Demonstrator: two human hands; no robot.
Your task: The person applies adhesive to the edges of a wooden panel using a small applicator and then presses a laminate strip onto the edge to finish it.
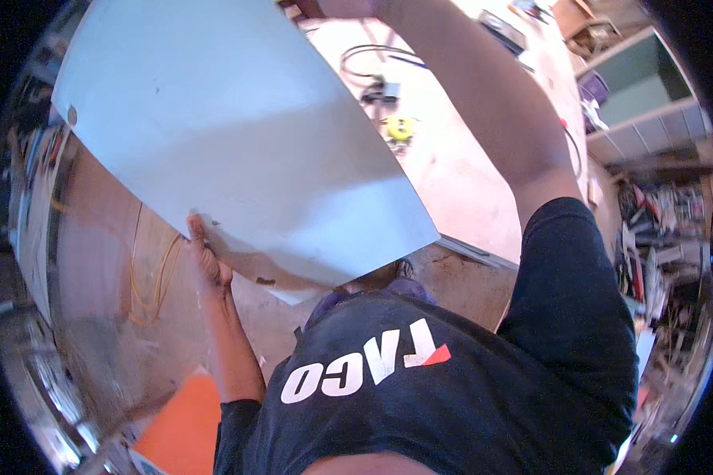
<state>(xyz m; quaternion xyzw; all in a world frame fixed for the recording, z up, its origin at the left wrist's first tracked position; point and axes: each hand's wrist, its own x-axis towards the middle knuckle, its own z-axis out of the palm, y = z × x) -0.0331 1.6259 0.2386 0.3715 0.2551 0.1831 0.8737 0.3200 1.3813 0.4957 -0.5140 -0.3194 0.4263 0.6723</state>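
Observation:
A large pale blue-white panel, flat and slanted, fills the upper left in front of me. Near its left corner is a round dark spot, and a small dark slot shows by its lower edge. My left hand is closed on the panel's lower left edge, thumb on the upper face. Far up at the opposite edge, my right hand grips the panel; the top of the picture cuts it off and its fingers are blurred.
Right of the panel, a pale worktop bears a yellow round object and a dark cable. A green-lined open box and cluttered shelves stand farther right. A yellow cord and an orange sheet lie lower left.

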